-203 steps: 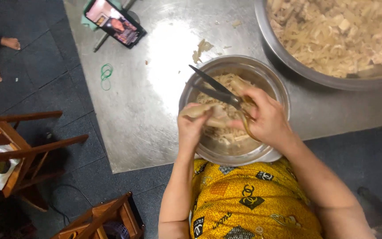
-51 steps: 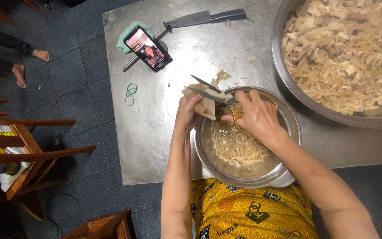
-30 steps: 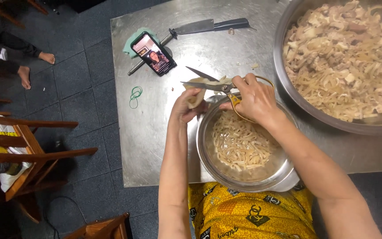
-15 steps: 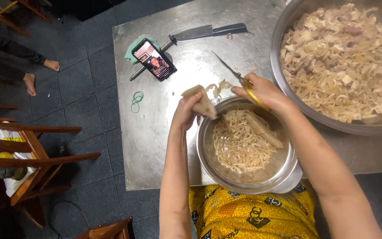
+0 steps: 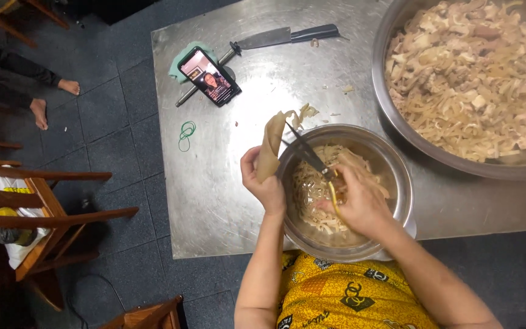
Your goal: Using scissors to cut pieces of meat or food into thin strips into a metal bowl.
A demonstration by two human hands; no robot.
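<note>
Two hands work over the steel bowl — left hand pinching a limp, likely slippery tan strip near its lower end, right hand closed on scissors.

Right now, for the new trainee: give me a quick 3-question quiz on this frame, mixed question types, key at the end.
1. True or false: the left hand holds a pale beige floppy strip of food upright above the rim of the small round steel bowl.
2. Multiple choice: the right hand holds A) a wooden spoon, B) dark-bladed scissors with yellow handles, C) a whisk.
3. Fill in: the black-handled knife lies on the steel table beyond the lit ____ with a glowing screen.

Key: 1 true. 2 B. 3 smartphone.
</note>
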